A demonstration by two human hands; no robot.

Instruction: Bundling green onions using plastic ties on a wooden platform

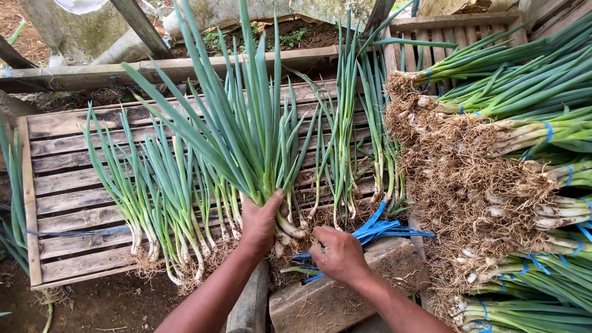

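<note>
My left hand [260,223] grips an upright bunch of green onions [246,132] just above the white bulbs and roots. My right hand [338,254] is beside it, lower right, with its fingers closed near the roots and over a bundle of blue ties [379,229]; whether it pinches a tie is hidden. Loose green onions [163,203] lie in rows on the wooden slat pallet [68,185] to the left and behind.
A big stack of tied green onion bundles [518,179] with tangled roots fills the right side. A wooden block [345,296] lies under my right hand. Timber beams [92,74] and soil sit beyond the pallet.
</note>
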